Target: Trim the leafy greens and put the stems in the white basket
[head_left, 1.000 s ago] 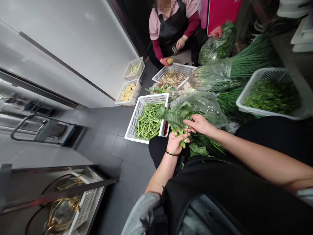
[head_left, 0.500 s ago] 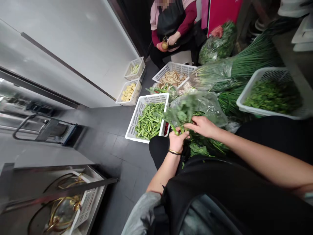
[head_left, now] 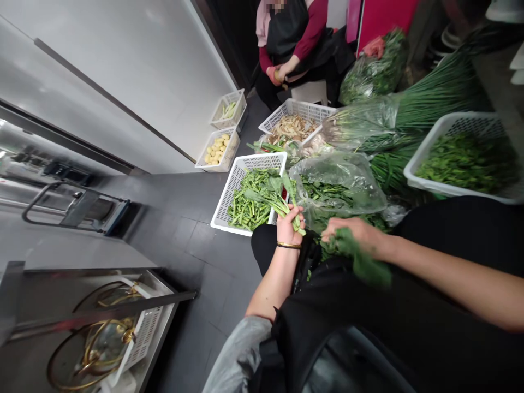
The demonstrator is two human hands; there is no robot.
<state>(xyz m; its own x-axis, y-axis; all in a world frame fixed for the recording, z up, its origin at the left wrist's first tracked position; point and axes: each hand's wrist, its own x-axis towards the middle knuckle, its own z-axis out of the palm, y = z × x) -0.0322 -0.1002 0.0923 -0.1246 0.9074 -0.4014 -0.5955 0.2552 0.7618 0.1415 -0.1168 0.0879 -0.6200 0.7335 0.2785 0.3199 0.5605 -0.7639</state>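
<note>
My left hand [head_left: 290, 225] is closed around a small bunch of leafy green stalks [head_left: 279, 204], whose tops lean over a white basket [head_left: 221, 214] of cut green stems [head_left: 250, 203]. A gold and dark bracelet circles that wrist. To the right, my right hand [head_left: 355, 236] is closed on a torn green leaf [head_left: 364, 259], which hangs blurred below the fingers. Between and beyond my hands, a clear plastic bag [head_left: 360, 177] of leafy greens lies open. Loose greens lie partly hidden under my right hand.
Across from me a person [head_left: 286, 43] in an apron holds a potato-like vegetable. Nearby stand a basket of peelings [head_left: 268, 126], a basket of peeled potatoes [head_left: 199, 161], long green onions [head_left: 438, 93] and a basket of greens [head_left: 413, 177]. A trolley [head_left: 73, 210] stands left.
My hands have drawn apart. The left has tipped the stalks toward the basket; the right has pulled back and down with a leaf. The other person's hands have shifted slightly.
</note>
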